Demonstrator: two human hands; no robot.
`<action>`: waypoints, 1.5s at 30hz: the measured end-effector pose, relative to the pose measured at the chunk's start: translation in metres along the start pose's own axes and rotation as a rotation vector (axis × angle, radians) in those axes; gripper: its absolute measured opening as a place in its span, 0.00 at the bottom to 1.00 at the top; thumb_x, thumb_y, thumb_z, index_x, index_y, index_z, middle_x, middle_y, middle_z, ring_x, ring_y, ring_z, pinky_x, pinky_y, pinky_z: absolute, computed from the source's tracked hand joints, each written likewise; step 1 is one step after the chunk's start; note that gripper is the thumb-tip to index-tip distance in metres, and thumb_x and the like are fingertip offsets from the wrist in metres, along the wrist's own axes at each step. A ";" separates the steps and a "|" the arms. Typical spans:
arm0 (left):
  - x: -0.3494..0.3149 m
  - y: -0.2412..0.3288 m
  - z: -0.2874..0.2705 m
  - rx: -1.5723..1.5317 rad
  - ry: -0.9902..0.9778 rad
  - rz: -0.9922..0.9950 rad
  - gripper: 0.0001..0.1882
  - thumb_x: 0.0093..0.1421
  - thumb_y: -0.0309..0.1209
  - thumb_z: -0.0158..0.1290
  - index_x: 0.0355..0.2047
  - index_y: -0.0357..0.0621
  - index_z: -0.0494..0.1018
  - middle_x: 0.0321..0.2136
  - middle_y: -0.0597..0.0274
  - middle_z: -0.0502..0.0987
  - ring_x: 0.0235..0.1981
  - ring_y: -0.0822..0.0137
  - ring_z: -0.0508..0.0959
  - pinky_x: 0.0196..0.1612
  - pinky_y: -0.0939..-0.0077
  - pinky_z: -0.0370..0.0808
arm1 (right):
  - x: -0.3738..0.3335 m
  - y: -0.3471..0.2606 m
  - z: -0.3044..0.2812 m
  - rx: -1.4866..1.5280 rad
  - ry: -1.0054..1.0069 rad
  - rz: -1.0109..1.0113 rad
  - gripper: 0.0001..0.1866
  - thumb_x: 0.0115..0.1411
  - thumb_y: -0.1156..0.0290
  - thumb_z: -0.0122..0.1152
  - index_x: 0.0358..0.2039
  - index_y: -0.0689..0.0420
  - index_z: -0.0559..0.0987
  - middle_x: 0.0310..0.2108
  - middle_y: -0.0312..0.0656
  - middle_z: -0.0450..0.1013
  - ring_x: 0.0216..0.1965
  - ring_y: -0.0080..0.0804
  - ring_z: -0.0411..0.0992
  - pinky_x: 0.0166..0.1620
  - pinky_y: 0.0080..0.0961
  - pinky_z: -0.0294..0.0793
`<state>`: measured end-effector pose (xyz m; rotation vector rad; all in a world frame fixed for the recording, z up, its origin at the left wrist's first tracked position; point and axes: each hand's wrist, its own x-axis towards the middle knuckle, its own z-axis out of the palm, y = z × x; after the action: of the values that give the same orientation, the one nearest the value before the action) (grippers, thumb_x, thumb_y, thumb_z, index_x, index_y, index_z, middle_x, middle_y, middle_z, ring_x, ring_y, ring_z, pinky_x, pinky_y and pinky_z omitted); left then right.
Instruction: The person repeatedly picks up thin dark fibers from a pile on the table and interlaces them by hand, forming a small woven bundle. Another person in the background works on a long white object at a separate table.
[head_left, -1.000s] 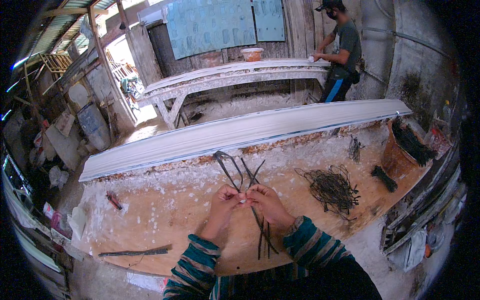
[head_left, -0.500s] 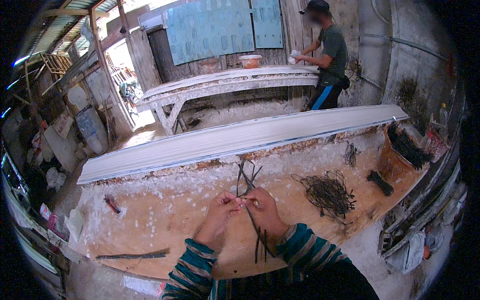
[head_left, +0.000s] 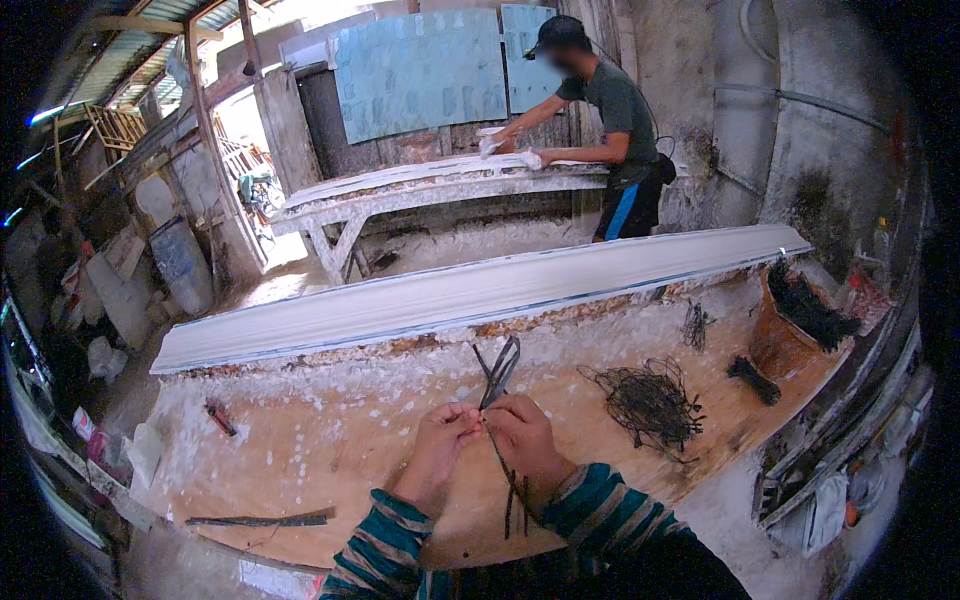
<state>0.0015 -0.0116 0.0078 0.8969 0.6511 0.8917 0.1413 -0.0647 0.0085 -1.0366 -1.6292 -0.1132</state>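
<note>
Several thin black strips are gathered in front of me, their upper ends fanned out and bent, their lower ends hanging below my fingers. My left hand pinches the bunch from the left. From the other side my right hand pinches it too, fingertips almost touching those of the left. The exact crossing point is hidden by my fingers. Beneath my hands lies a wooden tabletop spattered with white. To the right sits a loose tangle of thin black strands; a tied black bundle lies farther right.
A brown bucket stuffed with black strands stands at the table's right end. Along the back runs a long white moulding. A dark strip and a red tool lie at left. Beyond, a co-worker leans over another bench.
The upper ends of the black strips have turned and spread differently while both hands keep pinching. The co-worker has moved left and bends over the far bench, hands on its surface.
</note>
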 end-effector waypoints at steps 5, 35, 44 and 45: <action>-0.001 0.000 0.002 0.005 -0.014 0.019 0.08 0.52 0.25 0.52 0.34 0.35 0.71 0.29 0.61 0.75 0.27 0.74 0.75 0.29 0.87 0.73 | 0.006 -0.004 -0.006 -0.004 0.022 -0.025 0.10 0.40 0.84 0.58 0.26 0.60 0.74 0.30 0.44 0.70 0.30 0.39 0.70 0.31 0.26 0.70; -0.002 -0.006 -0.002 -0.262 -0.100 -0.066 0.09 0.54 0.25 0.50 0.35 0.35 0.70 0.27 0.61 0.75 0.28 0.75 0.76 0.29 0.89 0.75 | 0.011 -0.004 -0.011 0.024 -0.178 -0.077 0.12 0.43 0.82 0.54 0.31 0.58 0.72 0.34 0.44 0.71 0.35 0.41 0.71 0.34 0.30 0.71; -0.008 0.005 0.008 0.023 -0.037 0.072 0.06 0.53 0.25 0.51 0.31 0.34 0.72 0.30 0.59 0.75 0.28 0.72 0.74 0.33 0.81 0.73 | 0.003 0.002 -0.003 0.239 -0.201 0.141 0.11 0.53 0.80 0.47 0.39 0.58 0.68 0.35 0.48 0.68 0.38 0.46 0.68 0.40 0.33 0.68; -0.007 0.004 0.006 0.056 -0.053 0.118 0.07 0.53 0.25 0.51 0.31 0.35 0.72 0.30 0.59 0.75 0.28 0.72 0.74 0.33 0.81 0.73 | 0.005 0.000 -0.004 0.237 -0.187 0.111 0.11 0.53 0.80 0.47 0.38 0.58 0.68 0.35 0.48 0.68 0.37 0.47 0.68 0.40 0.33 0.68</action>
<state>0.0015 -0.0187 0.0148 1.0138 0.5844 0.9552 0.1448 -0.0642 0.0137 -0.9737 -1.7003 0.2519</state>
